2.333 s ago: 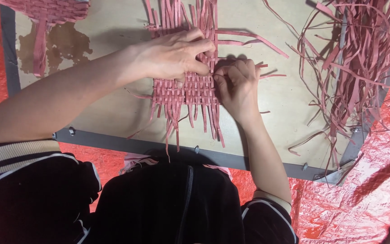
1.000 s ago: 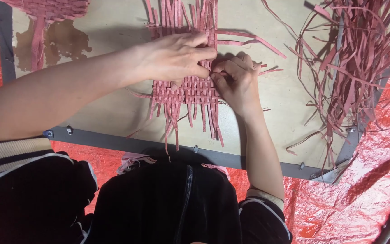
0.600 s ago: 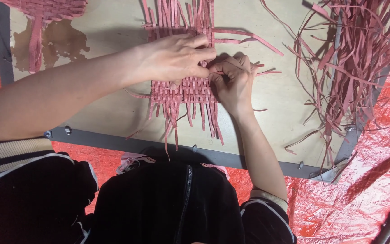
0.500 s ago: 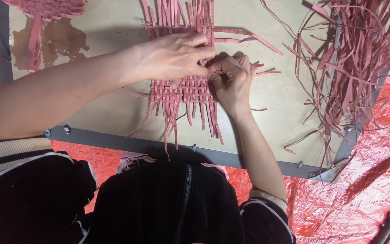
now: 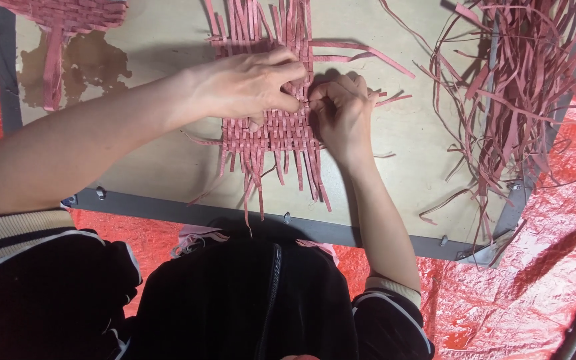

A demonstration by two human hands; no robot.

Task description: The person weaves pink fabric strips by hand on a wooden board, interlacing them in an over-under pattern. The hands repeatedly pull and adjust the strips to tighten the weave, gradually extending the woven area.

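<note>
Left hand: left hand (image 5: 251, 83) lies palm-down on the woven mat (image 5: 271, 130), fingers curled, thumb and fingertips pinching a pink strip at the mat's right side.
Right hand: right hand (image 5: 341, 113) sits just beside the left one, knuckles up, fingers bunched and pinching the same patch of strips; the two hands touch at the fingertips.
Woven mat: pink strips interlaced in a tight square near the middle of the board (image 5: 168, 167), loose ends fanning toward the near edge and up past the top of the view.
Board edges: grey metal frame (image 5: 188, 210) runs along the near side and up the left; the mat's longest ends stop just short of it.
Open room: bare board lies to the left of the mat and to the right of the right wrist.
Right side: pile of loose strips (image 5: 521, 87) spills over the board's far right edge, well apart from the hands.
Top left: second woven piece (image 5: 68, 17) lies at the corner, cut off by the view.
Surround: red sheet (image 5: 555, 267) covers the ground about the board.
</note>
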